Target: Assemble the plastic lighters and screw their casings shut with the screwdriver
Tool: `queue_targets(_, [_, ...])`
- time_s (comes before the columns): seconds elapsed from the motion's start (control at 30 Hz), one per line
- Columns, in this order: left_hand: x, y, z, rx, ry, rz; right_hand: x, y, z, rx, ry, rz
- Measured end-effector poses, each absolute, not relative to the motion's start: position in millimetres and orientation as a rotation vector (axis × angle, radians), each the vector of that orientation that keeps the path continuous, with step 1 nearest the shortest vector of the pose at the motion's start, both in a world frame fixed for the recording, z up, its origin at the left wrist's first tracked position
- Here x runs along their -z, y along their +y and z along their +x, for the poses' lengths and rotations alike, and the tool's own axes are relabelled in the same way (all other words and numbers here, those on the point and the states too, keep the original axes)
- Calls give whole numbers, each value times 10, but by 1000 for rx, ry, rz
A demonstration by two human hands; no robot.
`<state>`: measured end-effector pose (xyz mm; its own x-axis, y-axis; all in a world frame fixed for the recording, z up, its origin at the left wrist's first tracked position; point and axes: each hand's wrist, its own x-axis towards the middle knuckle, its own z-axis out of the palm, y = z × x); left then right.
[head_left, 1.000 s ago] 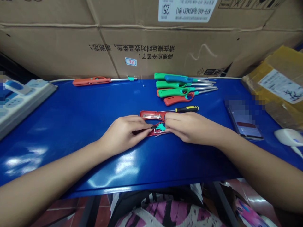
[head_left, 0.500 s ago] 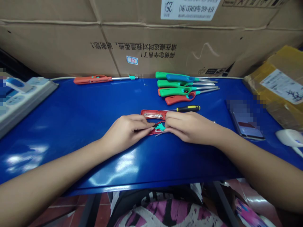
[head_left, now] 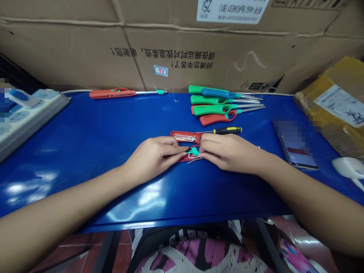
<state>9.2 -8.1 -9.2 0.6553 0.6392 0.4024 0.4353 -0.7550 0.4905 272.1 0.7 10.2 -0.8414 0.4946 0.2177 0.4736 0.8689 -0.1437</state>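
Two opened red lighter halves lie in front of me on the blue table. The far casing half holds a clear tank with metal parts. Over the near casing half my left hand is closed, its thumb and forefinger pinching a small black part. My right hand is closed at the other end, fingertips against a teal trigger. A thin pale strip or wire sticks out below the fingers. The fingers hide the right end of both halves.
Behind the hands lies a black-yellow screwdriver. Several green, blue and red lighters are stacked farther back, with one orange-red lighter at left. A power strip, phone, white device and cardboard boxes surround the table.
The whole view has shifted slightly. Both hands stay over the near casing half with almost the same grip; the teal trigger has barely moved between the fingers.
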Motion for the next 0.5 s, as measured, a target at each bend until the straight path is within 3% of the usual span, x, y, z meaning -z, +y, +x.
queue_targets(0.5, [72,-113,101,-712,869,2564,-133,11,2717,-219,-2801,-773])
